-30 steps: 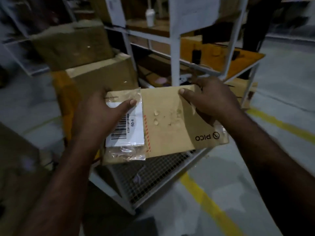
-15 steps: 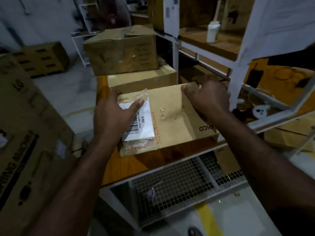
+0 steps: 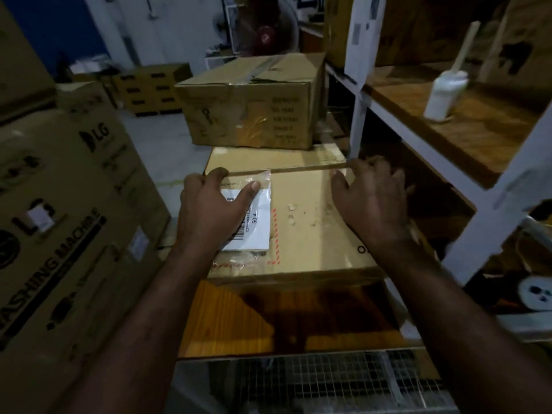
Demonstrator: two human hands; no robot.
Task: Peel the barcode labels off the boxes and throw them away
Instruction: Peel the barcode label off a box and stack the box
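Observation:
A flat brown cardboard box (image 3: 310,234) lies on a wooden cart top (image 3: 268,318). On its left part is a clear plastic pouch with a white barcode label (image 3: 257,228). My left hand (image 3: 212,213) grips the box's left far corner, the thumb pressing on the label. Over at the box's right far corner, my right hand (image 3: 370,201) has its fingers curled over the far edge. Both hands hold the box flat.
Another brown box (image 3: 268,159) lies just behind, with a taped carton (image 3: 251,106) on top. Large LG washing-machine cartons (image 3: 68,222) stand at left. A white metal shelf rack (image 3: 466,144) with a white bottle (image 3: 442,94) stands at right. Wire mesh (image 3: 313,380) lies below.
Both hands have carried the box from in front of the rack down onto the wooden cart top, up against the box behind. The view has swung left.

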